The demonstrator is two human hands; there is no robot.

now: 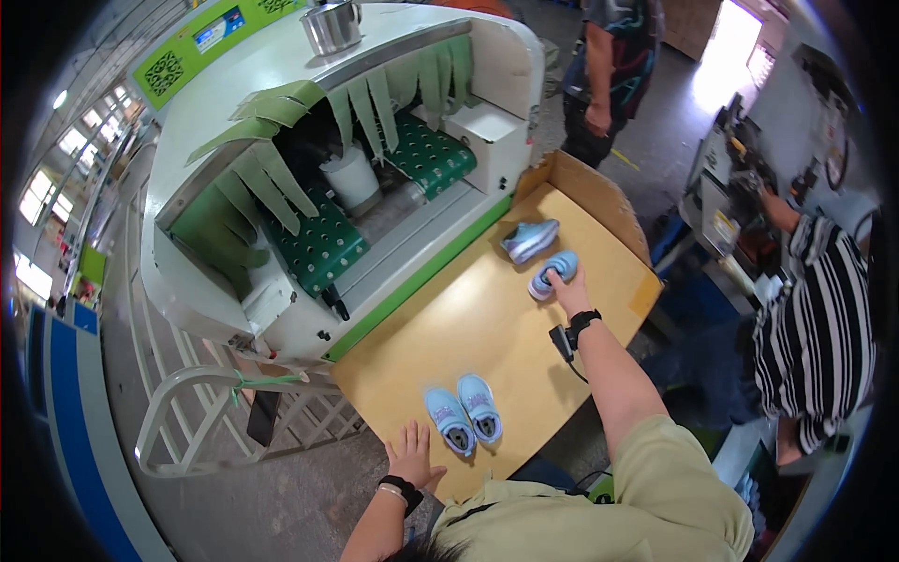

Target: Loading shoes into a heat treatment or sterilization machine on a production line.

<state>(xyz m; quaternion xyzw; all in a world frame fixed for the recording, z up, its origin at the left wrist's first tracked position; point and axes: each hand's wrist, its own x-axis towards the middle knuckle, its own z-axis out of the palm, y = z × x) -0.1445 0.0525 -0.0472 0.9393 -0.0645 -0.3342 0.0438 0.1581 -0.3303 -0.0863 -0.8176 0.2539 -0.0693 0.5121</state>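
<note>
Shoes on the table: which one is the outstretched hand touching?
The far light-blue shoe, under the right hand; another lies beyond it, and the pair sits untouched.

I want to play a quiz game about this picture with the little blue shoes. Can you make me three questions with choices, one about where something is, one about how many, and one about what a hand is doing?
1. Where does the pair of blue shoes nearest the person stand?
A. on the green conveyor belt
B. on the tan cardboard table
C. on the floor

2. How many small blue shoes lie on the table?
A. two
B. six
C. four

3. What is the right hand doing?
A. touching a blue shoe
B. resting in a pocket
C. holding a metal pot

Answers:
1. B, the pair sits side by side on the tan surface near the left hand.
2. C, two close by and two farther off.
3. A, its fingers rest on the far shoe.
</note>
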